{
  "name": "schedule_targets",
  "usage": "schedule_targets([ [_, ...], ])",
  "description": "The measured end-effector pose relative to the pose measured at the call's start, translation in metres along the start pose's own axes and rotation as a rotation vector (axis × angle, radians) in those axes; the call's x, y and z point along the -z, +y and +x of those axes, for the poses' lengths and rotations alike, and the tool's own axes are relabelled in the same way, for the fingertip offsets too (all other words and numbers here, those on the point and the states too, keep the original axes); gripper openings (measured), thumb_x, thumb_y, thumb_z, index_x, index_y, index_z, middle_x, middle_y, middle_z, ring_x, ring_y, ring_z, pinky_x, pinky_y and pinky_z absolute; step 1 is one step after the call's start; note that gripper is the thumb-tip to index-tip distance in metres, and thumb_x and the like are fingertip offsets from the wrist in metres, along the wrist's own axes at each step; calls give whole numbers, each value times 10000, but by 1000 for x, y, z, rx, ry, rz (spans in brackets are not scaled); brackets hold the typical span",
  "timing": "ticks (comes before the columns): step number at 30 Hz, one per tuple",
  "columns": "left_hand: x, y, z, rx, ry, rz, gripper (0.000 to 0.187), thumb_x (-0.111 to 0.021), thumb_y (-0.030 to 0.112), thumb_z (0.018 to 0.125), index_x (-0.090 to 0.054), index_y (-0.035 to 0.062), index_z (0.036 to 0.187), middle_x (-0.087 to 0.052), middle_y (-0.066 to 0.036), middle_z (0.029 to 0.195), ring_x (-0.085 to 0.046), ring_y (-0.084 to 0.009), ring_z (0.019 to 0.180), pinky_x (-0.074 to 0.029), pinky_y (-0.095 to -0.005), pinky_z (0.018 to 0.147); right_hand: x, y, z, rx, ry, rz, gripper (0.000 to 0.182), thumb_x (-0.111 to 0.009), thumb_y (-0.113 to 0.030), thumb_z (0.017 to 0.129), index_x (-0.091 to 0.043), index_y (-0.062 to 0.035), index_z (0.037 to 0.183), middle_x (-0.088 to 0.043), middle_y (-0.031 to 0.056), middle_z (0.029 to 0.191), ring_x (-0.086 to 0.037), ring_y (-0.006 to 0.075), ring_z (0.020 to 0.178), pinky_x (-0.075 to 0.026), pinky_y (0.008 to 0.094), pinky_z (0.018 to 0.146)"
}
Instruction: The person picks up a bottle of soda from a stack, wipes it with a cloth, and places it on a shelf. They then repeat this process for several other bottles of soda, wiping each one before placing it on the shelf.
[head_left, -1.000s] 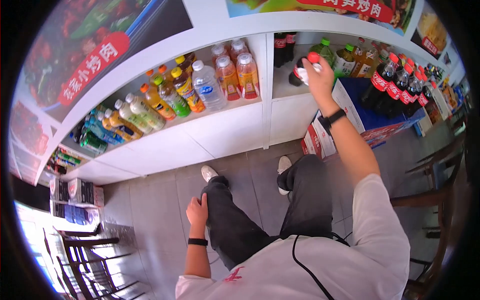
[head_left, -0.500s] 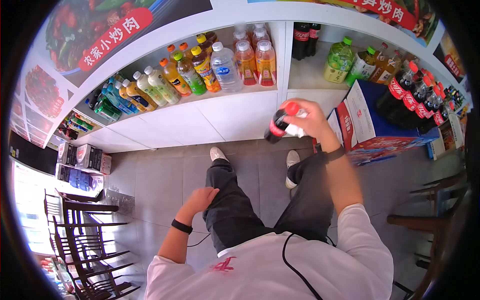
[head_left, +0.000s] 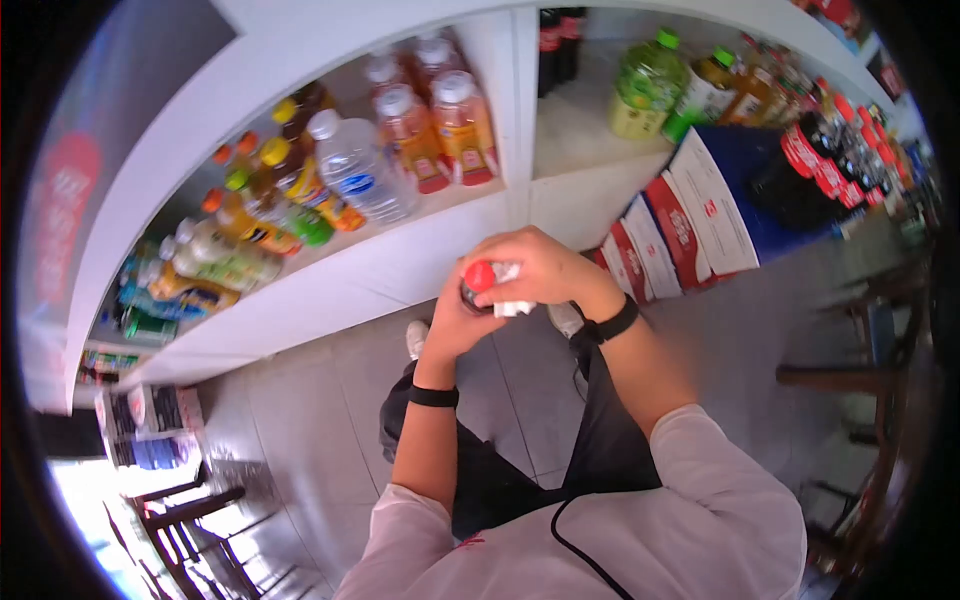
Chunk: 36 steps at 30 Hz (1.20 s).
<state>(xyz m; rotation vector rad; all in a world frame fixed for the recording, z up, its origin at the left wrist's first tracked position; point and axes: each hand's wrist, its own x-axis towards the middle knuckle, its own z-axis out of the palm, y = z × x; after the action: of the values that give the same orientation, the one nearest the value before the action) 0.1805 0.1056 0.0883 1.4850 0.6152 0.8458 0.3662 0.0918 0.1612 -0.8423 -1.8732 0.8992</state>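
A cola bottle (head_left: 481, 276) with a red cap stands between my two hands in front of my body, its cap facing up at me. Wrapped round the bottle's side is my left hand (head_left: 455, 315), fingers closed. My right hand (head_left: 540, 268) grips near the cap and also holds a crumpled white tissue (head_left: 513, 295) against the bottle. Most of the bottle's body and label is hidden by my hands.
Ahead, a white shelf (head_left: 400, 265) holds several drinks, including a large clear water bottle (head_left: 360, 175) and a green-capped bottle (head_left: 648, 90). On the right, more cola bottles (head_left: 815, 170) stand on a blue carton (head_left: 715, 215). Dark wooden chairs (head_left: 860, 378) flank both sides.
My left hand has risen from beside my leg and taken hold of the cola bottle. My right hand has brought the bottle left and more upright. The view has turned and moved closer to the shelf.
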Motion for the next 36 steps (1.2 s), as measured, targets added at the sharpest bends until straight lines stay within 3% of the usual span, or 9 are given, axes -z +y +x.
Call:
schedule_targets([
  [9,-37,-36,26,22,-16,96,688,-832,67,677,-406,57,1218,-561,-74,1134,-569,-170,1071,-482,-334,903,22,23,-48,-285,177,-50,377,-810,-208,771,-681,-13,1067,-706,104,973,-663,200,871,-514,319,800],
  [12,-38,-46,20,22,-6,71,761,-898,184,647,-428,35,1227,-608,-119,1104,-596,-197,1030,-481,-351,911,25,29,-54,-212,249,-87,370,-801,-93,759,-671,-7,1095,-707,75,1018,-660,179,949,-511,312,863],
  [16,-29,-44,4,57,-22,-189,708,-895,232,685,-478,24,1217,-595,-62,1077,-551,-140,1028,-448,-316,917,23,34,-55,-475,327,241,219,-700,-57,864,-660,-14,1075,-688,64,1026,-638,140,948,-499,299,845],
  [20,-27,-42,-1,121,5,-317,574,-778,232,827,-501,-4,1270,-587,-47,1111,-523,-127,1035,-424,-299,947,-6,83,-64,-411,663,661,182,-609,-154,940,-633,-20,1060,-658,50,995,-624,136,919,-496,283,842],
  [26,-40,-60,9,208,29,-443,678,-676,478,889,-436,-1,1305,-650,-179,1064,-688,-285,910,-571,-414,807,-11,86,-71,-452,900,1263,370,-506,-65,894,-503,-7,1259,-576,160,1248,-573,259,1165,-457,392,993],
  [30,-48,-67,15,320,-85,-599,600,-621,283,966,-375,1,1435,-585,-93,1233,-577,-172,1118,-485,-354,957,-7,66,-65,-286,973,834,382,-530,-118,978,-471,33,1325,-585,181,1264,-600,242,1145,-471,380,993],
  [32,-55,-81,14,279,30,-468,580,-572,300,999,-357,16,1457,-556,-93,1301,-555,-169,1161,-469,-336,974,-15,55,-66,-345,729,573,352,-496,-164,1022,-549,15,1320,-563,162,1338,-565,254,1214,-424,341,1024],
  [34,-59,-76,12,264,164,-402,567,-546,314,1015,-356,22,1462,-544,-93,1324,-552,-169,1168,-459,-325,984,-25,55,-66,-91,582,68,366,-446,-240,1032,-624,-7,1251,-514,204,1402,-418,321,1363,-329,375,1107],
  [36,-54,-73,12,250,208,-459,566,-515,355,1028,-360,24,1460,-538,-88,1332,-547,-166,1173,-449,-316,992,-29,63,-64,53,482,-238,342,-494,-189,1009,-606,-12,1279,-481,211,1438,-454,346,1332,-337,380,1105],
])
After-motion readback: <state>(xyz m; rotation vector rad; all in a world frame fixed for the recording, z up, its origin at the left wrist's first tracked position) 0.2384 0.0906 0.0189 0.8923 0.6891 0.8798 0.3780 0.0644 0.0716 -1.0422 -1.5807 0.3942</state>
